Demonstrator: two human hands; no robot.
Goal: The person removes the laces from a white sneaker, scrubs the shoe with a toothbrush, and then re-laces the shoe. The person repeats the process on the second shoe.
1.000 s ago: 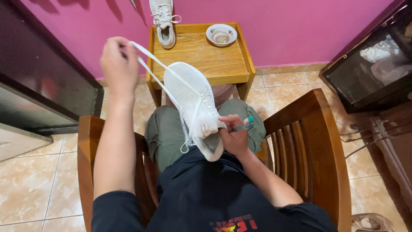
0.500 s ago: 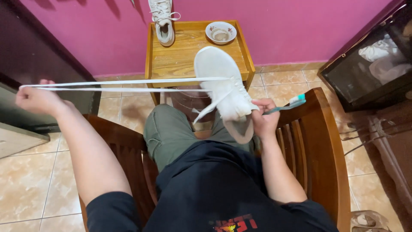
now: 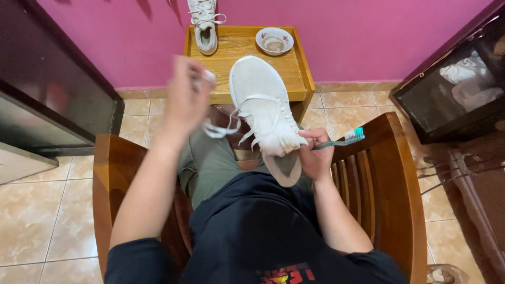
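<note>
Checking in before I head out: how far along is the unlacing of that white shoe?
Done: most eyelets look empty. In hand: the left hand pulls the white lace; the right hand holds the white sneaker and a teal toothbrush. Left: some lace is threaded; second sneaker waits laced.

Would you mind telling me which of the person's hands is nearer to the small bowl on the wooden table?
The left. The left hand is raised just in front of the table, below-left of the bowl. The right hand is lower, gripping the white shoe over the lap.
</note>
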